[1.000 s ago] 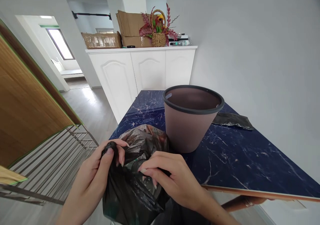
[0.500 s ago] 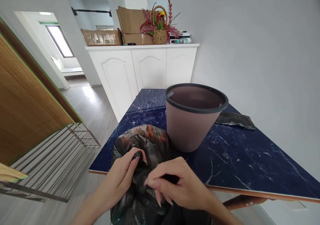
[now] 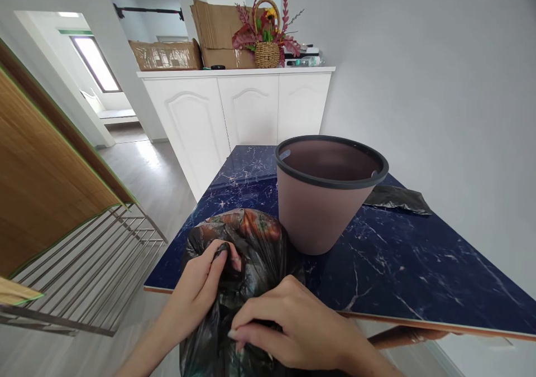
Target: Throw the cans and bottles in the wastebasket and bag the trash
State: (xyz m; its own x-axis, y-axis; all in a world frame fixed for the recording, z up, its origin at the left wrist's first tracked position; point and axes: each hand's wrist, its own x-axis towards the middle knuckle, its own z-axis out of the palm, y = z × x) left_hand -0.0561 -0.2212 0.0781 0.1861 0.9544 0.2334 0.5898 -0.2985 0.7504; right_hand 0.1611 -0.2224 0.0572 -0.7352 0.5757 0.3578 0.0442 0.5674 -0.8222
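Observation:
A full black garbage bag [image 3: 263, 254], thin enough to show reddish contents, slumps over the near edge of the blue marbled table [image 3: 397, 271]. My left hand [image 3: 201, 282] is closed, pinching a bunched piece of the bag between thumb and fingers. Lower down and to the right, my right hand [image 3: 288, 324] is closed with curled fingers and its thumb against the forefinger, gripping the bag's plastic; the fingertips are partly hidden. Touching or nearly touching the bag's right side stands an upright mauve trash bin [image 3: 318, 215] with a dark rim and no liner visible inside.
Behind the bin lies a flat piece of black plastic [image 3: 400, 199]. A white cabinet [image 3: 247, 106] at the back carries cardboard boxes [image 3: 165, 56] and a flower basket [image 3: 267, 55]. To the left are a metal rack [image 3: 96, 271] and a wooden panel [image 3: 50, 170].
My right hand has moved slightly down and left over the bag. My left hand keeps its pinch and has shifted a little left and up. The camera view has tilted slightly.

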